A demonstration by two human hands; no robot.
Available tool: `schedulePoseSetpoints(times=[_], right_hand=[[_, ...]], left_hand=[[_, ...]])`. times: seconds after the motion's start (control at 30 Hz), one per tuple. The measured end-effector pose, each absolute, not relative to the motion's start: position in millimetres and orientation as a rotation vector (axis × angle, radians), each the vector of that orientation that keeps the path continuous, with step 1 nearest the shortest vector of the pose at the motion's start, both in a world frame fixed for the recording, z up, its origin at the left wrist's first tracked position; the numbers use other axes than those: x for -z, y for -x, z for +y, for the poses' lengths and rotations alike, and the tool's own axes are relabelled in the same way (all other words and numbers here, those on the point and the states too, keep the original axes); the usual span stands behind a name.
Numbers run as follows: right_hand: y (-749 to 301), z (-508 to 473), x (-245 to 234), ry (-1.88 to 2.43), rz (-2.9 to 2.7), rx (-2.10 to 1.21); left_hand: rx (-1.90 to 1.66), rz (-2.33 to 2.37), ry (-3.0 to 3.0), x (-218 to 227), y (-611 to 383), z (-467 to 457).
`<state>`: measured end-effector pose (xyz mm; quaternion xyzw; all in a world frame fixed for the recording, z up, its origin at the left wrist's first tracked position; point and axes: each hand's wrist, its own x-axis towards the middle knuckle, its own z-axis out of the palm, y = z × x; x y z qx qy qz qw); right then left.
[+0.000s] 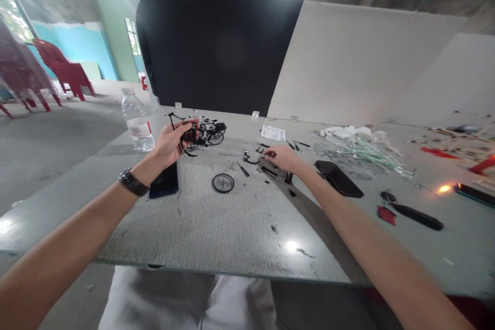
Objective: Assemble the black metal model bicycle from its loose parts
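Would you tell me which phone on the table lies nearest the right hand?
The black phone beside the right hand; the dark blue one lies by the left hand, a third phone far right.

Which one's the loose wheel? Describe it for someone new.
On the grey table, find the scratched board in front of the person. Just right of the dark blue phone, a small spoked wheel lies flat by itself; unlike the model bicycle behind it, it is attached to nothing.

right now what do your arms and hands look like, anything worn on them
The left forearm and right forearm are bare, with no sleeves showing, and the left hand and right hand wear no gloves. A dark wristwatch sits on the left wrist; the right wrist shows nothing worn.
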<state>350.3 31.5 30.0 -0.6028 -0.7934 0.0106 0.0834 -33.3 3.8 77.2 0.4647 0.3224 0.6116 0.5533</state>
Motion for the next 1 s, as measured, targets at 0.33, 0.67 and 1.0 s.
schedulePoseSetpoints(times=[0.33, 0.67, 1.0], right_hand=[[-322.5, -4.3, -44.4, 1.584, -2.530, -0.349], [-331.4, -2.2, -47.8, 1.623, -2.403, -0.112], [-262.9, -49.6, -54.6, 1.324, -2.571, -0.287]], left_hand=[[-1.407, 0.763, -1.127, -69.9, 36.4, 6.2], [-1.502, 0.748, -1.104, -84.0, 53.6, 8.8], [-1.552, 0.710, -1.104, -94.3, 69.6, 11.5]])
